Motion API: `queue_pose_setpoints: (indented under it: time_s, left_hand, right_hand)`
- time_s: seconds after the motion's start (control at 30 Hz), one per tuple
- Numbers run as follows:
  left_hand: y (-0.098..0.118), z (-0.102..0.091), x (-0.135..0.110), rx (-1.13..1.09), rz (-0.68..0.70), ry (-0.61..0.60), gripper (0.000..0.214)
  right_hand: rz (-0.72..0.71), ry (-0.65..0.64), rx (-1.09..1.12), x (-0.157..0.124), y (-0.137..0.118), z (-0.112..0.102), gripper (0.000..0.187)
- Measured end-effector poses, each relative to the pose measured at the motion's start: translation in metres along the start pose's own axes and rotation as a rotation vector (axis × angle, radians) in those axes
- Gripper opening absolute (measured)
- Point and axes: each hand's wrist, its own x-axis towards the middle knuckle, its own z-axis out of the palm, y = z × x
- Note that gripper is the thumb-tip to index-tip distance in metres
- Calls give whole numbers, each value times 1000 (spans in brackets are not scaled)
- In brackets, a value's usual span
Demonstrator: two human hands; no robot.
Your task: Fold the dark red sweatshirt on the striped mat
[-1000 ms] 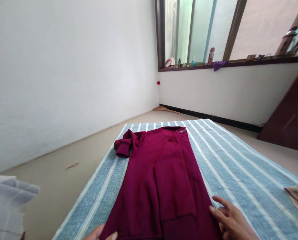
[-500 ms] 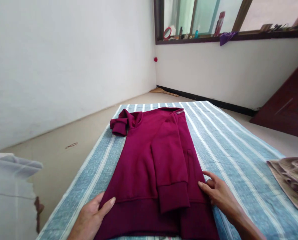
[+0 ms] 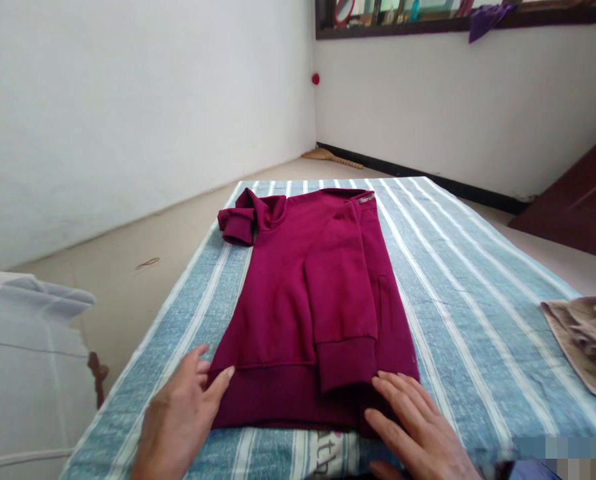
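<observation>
A maroon sweatshirt lies on the blue-and-white striped cloth, collar away from me, ribbed hem towards me. Its right side is folded inward, and one sleeve lies lengthwise over the body, cuff near the hem. The other sleeve is bunched at the far left. At the hem's left corner is my left hand, thumb on the ribbing and fingers spread beside the edge. My right hand rests with fingers stretched flat over the right end of the hem, by the cuff.
A brown patterned folded item lies at the right edge of the cloth. White fabric hangs at the lower left. A broom is on the floor by the far corner, below the window sill.
My right hand has come from the sweatshirt's right edge onto the hem by the cuff. My left hand's hold on the left corner has loosened. The view has tilted down.
</observation>
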Motion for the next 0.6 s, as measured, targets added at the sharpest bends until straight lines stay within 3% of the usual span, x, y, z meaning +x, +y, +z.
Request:
queue_pose_setpoints:
  time_s: [0.1, 0.2, 0.3, 0.4, 0.5, 0.6]
  left_hand:
    - [23, 6, -21, 152, 475, 128, 29]
    - [53, 22, -47, 65, 820, -29, 25]
    - [73, 36, -64, -6, 855, -207, 27]
    - [77, 41, -67, 48, 847, -304, 24]
    - [74, 42, -64, 66, 938, -282, 17]
    - [71, 51, -63, 101, 1015, -257, 32]
  right_hand:
    - [-17, -3, -63, -2, -1, 9, 26]
    - [-3, 9, -71, -6, -1, 14, 31]
    - [15, 31, -41, -7, -3, 16, 29]
    - [41, 66, -14, -7, -5, 17, 26]
    - [59, 93, -36, -5, -7, 17, 22]
    - [39, 87, -88, -1, -6, 17, 21]
